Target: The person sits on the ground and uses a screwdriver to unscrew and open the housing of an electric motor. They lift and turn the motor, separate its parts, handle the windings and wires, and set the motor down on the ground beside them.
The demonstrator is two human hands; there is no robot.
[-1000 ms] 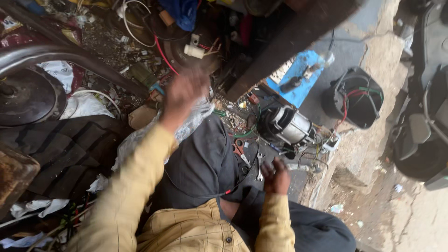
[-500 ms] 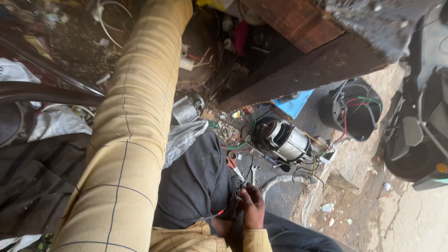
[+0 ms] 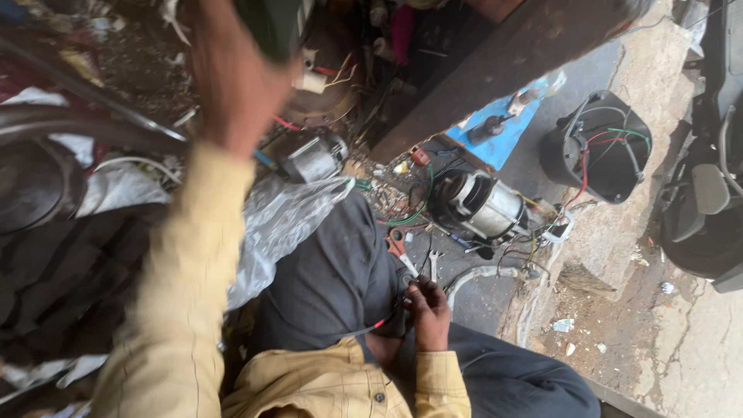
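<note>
My left hand (image 3: 232, 81) is raised close to the camera and blurred. Its fingers are closed on a dark green object (image 3: 272, 22) at the top edge, which is too blurred to identify. My right hand (image 3: 429, 313) rests low on my lap, over dark trousers, with its fingers curled around a thin black wire with a red tip (image 3: 381, 323). Just above that hand lie red-handled pliers (image 3: 396, 246) and a small wrench (image 3: 433, 263). A stripped electric motor (image 3: 484, 205) with loose wires lies on the ground beyond them.
A small metal motor (image 3: 313, 159) and a crumpled plastic sheet (image 3: 279, 224) lie left of my knee. A black round casing with coloured wires (image 3: 596, 147) stands at the right, beside a blue board (image 3: 495, 128). A dark beam (image 3: 503, 66) crosses the top, with scrap piled on the left.
My left arm, stretched up across the view half a second ago, has pulled back, so the hand now shows with a green object. My right hand stays at my lap.
</note>
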